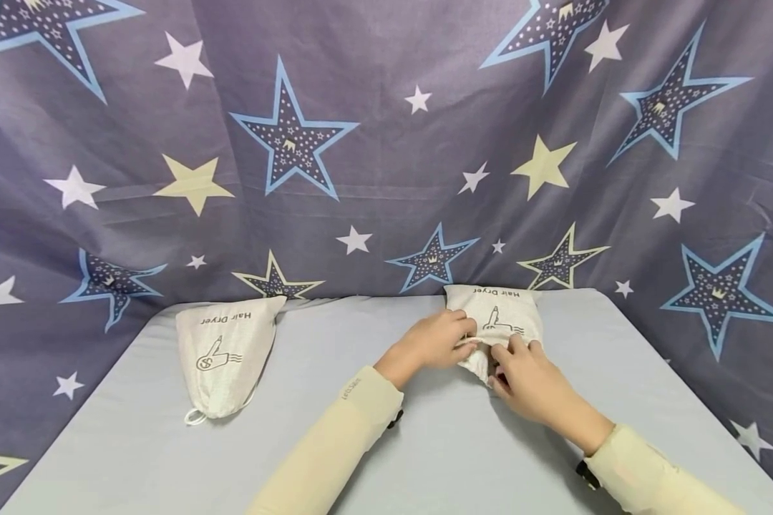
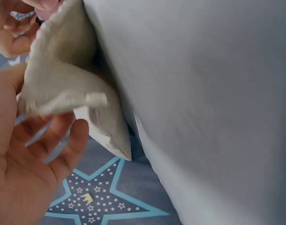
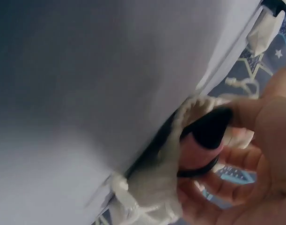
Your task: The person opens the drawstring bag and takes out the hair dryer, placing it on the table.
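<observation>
In grasping fingers of left hand [image 1: 434,340], white bag [image 1: 509,315] by its mouth near far edge of tabletop [image 1: 148,458]; in right hand [image 1: 533,383], pink-and-black object [image 3: 199,152]. Best hold mouth wide, object straight.

Cream sleeves [image 1: 335,440], black wrist straps [image 1: 587,474]

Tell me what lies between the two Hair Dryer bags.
The head view shows a bare stretch of pale grey cover beside the untouched bag, then the left hand, which touches the handled bag.
</observation>
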### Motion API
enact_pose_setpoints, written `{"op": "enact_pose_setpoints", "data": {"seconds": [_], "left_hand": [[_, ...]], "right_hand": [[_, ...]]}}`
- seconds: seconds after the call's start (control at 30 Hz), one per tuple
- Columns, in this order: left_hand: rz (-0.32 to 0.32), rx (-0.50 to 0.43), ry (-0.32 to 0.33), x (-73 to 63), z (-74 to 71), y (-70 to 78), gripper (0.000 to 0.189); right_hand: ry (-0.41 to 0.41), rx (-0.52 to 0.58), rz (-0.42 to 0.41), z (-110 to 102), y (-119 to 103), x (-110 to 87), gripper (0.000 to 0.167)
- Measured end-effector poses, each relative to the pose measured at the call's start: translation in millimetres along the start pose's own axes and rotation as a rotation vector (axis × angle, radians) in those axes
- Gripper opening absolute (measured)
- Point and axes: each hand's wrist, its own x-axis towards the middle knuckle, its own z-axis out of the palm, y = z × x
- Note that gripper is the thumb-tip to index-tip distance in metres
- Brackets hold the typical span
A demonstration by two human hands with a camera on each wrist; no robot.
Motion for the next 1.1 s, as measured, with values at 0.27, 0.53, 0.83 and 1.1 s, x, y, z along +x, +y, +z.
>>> {"op": "enact_pose_setpoints", "data": {"seconds": [0.27, 0.53, 0.83, 1.1], "left_hand": [[0.143, 0.037, -0.052, -4.5, -0.5, 1.1, 0.009], [0.102, -0.037, -0.082, 0.2, -3.2, -9.0, 0.017], [-0.085, 0.138, -0.091, 33.3, 8.3, -36.3, 0.027], [-0.097, 0.236, -0.182, 49.2, 15.5, -54.0, 0.033]], "right_hand": [[-0.013, 0.117, 0.012, -2.7, 20.7, 1.8, 0.030], [-0.036, 0.159, 0.121, -2.7, 33.7, -1.4, 0.029], [0.005, 0.112, 0.157, -4.6, 33.7, 1.9, 0.027], [-0.040, 0.102, 0.228, -0.4, 33.0, 12.1, 0.033]]}}
